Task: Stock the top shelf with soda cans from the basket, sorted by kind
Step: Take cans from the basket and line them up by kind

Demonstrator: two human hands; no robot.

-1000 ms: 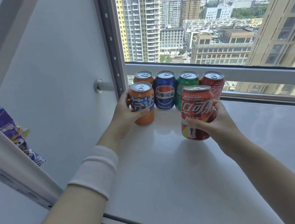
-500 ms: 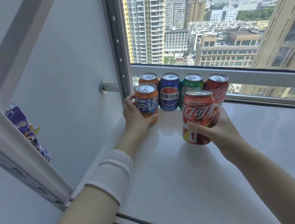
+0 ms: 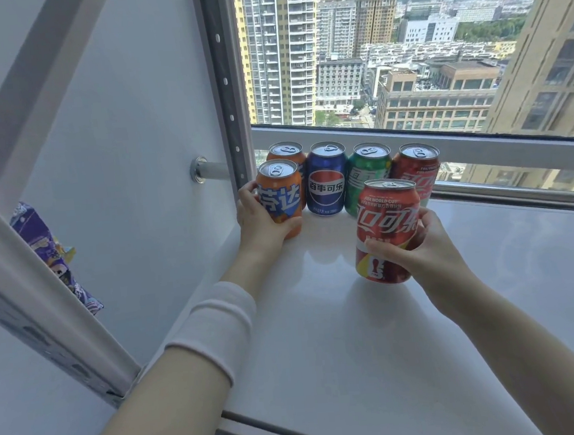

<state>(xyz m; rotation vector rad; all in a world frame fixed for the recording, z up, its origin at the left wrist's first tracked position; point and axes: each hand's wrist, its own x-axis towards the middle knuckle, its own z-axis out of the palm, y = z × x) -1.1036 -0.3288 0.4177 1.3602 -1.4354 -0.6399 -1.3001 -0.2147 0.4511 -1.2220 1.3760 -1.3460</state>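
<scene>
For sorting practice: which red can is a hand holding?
The front red cola can, gripped by the right hand; the rear red cola can stands untouched behind it.

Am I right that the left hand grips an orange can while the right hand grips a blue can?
Not quite: the head view shows the right hand gripping a red can, not blue. The left hand does grip an orange can.

1. The left hand [image 3: 262, 228] reaches forward, its fingers [image 3: 247, 189] and thumb curled round the left side of an orange aluminium soda can [image 3: 280, 197].
2. A white ribbed knit sleeve band [image 3: 215, 329] wraps the left forearm.
3. The right hand [image 3: 429, 250] grips a red aluminium cola can [image 3: 387, 219] from the right, thumb across its lower front.
4. The right forearm is bare.
</scene>
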